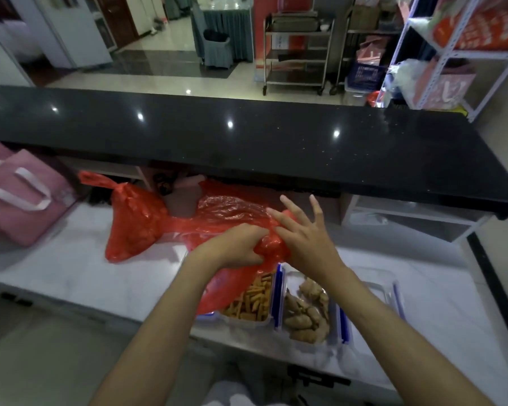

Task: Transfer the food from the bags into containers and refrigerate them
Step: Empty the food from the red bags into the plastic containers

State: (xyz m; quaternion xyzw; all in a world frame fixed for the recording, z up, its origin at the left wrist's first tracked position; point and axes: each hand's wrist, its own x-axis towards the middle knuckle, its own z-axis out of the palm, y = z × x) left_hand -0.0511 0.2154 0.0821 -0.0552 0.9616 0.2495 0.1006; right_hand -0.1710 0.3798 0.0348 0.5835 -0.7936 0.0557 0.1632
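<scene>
My left hand (235, 244) grips a crumpled, emptied red plastic bag (232, 213) above the white counter. My right hand (302, 232) presses on the same bag, thumb and palm against it, fingers spread upward. Under the bag stands a clear container of orange fried sticks (254, 300), partly covered by red plastic. Beside it on the right, a second clear container with blue clips holds brown fried pieces (307, 313). A knotted, full red bag (135, 221) lies to the left.
A clear lid or empty container (384, 284) lies to the right of the food containers. Pink insulated bags (18, 197) sit at the far left. A black raised countertop (247, 136) overhangs the white counter (71, 271). Trolleys and shelves stand beyond.
</scene>
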